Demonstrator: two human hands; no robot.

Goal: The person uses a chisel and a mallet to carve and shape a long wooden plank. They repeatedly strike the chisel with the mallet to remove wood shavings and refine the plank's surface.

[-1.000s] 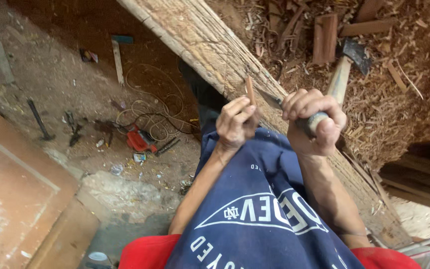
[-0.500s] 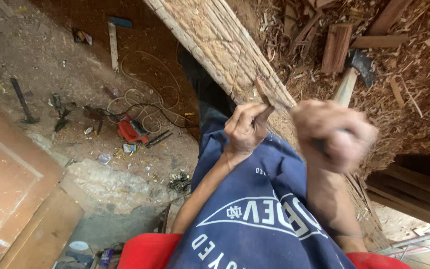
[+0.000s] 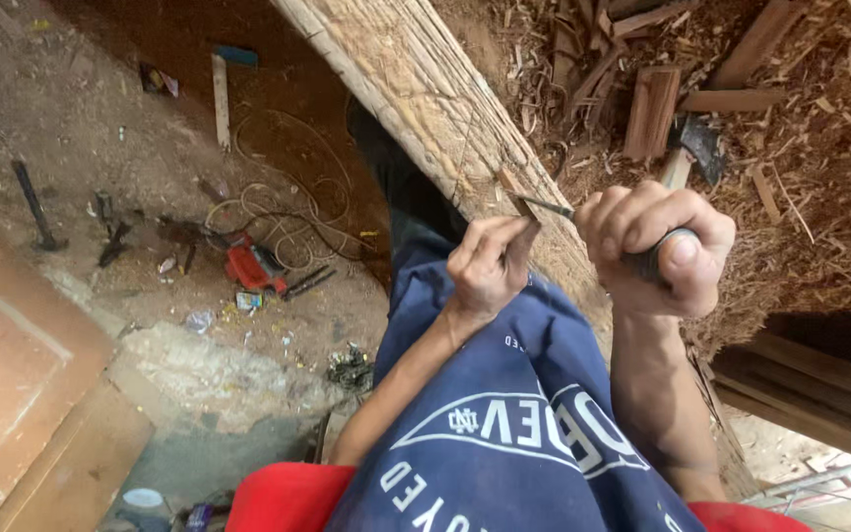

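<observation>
A long rough wooden beam [image 3: 416, 94] runs from the top middle down to the right, across my lap. My left hand [image 3: 488, 264] pinches the wooden stub of a chisel [image 3: 516, 199] set against the beam's edge. My right hand [image 3: 654, 244] is closed round the dark handle of a striking tool, with a thin metal blade [image 3: 546, 207] showing between the two hands. A blue cloth with white lettering [image 3: 504, 424] covers my legs under the forearms.
Wood shavings and offcuts [image 3: 741, 89] pile up at the right, with a hatchet [image 3: 696, 148] among them. On the dirt floor lie a red power tool [image 3: 248, 266] with coiled cable, a hammer [image 3: 36, 212] and a wooden panel [image 3: 12, 365] at the left.
My right hand swung down and forward towards the chisel, and is sharp now after a blurred frame. My left hand stayed on the chisel. The view shifted slightly.
</observation>
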